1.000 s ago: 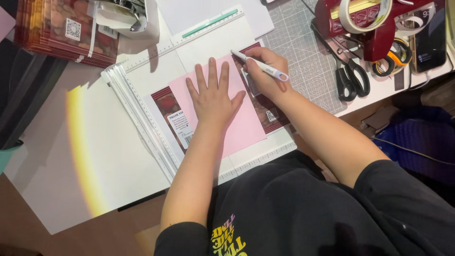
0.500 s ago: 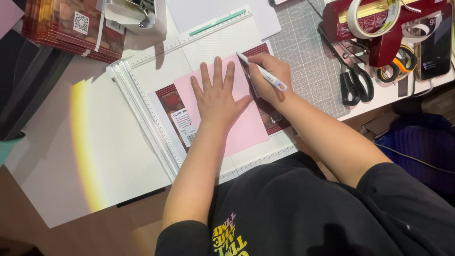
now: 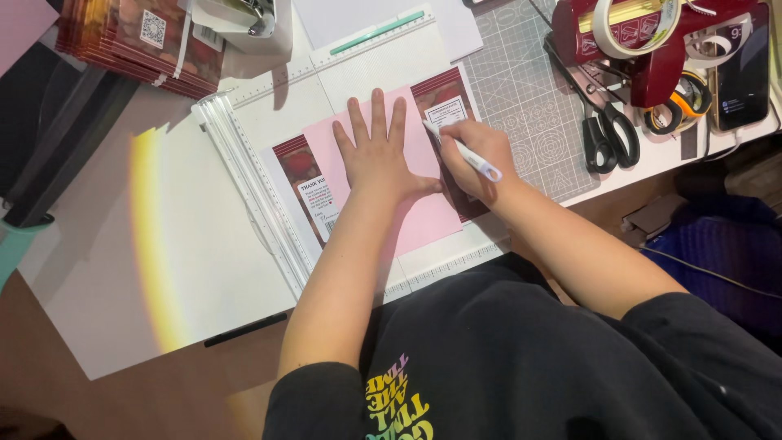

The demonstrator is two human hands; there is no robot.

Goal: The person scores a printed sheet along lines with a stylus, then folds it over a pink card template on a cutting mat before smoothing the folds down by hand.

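Overhead, a white worktable (image 3: 106, 277) fills most of the view, with a person in a black printed T-shirt (image 3: 521, 367) leaning over it from the lower edge. On the table lies a white scoring board (image 3: 358, 73) with ruler markings along its raised edges, and just to its right a grey gridded cutting mat (image 3: 529, 90). A stack of dark red printed cards (image 3: 130, 37) sits at the upper left corner, beside a white desk device (image 3: 244, 20). At the upper right stands a dark red tape dispenser (image 3: 643, 41) carrying a roll of pale tape, with black-handled scissors (image 3: 603, 130) lying just below it on the mat's edge and a phone (image 3: 741, 69) at the far right. A mint-green stick tool (image 3: 377, 31) rests along the top of the board. On the board lies a red-bordered printed card (image 3: 314, 191), largely covered by a pink sheet of paper (image 3: 423, 216) laid across its middle. The left hand (image 3: 379, 155) lies flat on the pink sheet, palm down, fingers spread and pressing it against the board. The right hand (image 3: 476, 159), just beside it at the sheet's right edge, pinches a white pen-like tool (image 3: 464, 152) between thumb and fingers, its tip touching the paper near the card's upper right corner.
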